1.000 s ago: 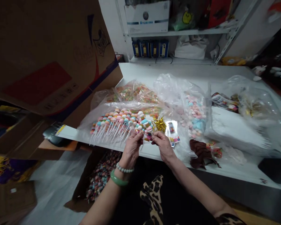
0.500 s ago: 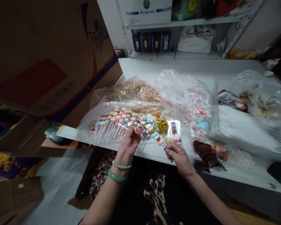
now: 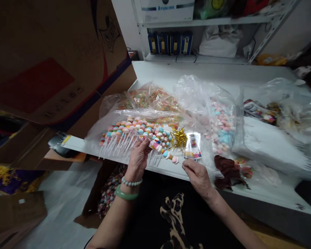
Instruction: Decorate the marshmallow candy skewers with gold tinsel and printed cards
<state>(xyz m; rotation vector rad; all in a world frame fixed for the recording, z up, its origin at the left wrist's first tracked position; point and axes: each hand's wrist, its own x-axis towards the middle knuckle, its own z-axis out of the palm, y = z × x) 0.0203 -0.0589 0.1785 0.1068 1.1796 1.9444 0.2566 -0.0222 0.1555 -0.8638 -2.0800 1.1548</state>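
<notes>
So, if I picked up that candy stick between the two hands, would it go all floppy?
Probably not: the candy stick looks nearly straight. It may feel top-heavy, since the candies crowd along one part and only a thin bare end reaches the right hand. The candies look puffy, so they might squash if squeezed.

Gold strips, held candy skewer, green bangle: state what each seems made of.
Gold strips: probably metallic foil or film, given bright glints.
Candy skewer: rounded, pastel, mostly matte pieces, perhaps marshmallow or gummy.
Green bangle: smooth, slight sheen; jade, glass or plastic, can't tell.
</notes>
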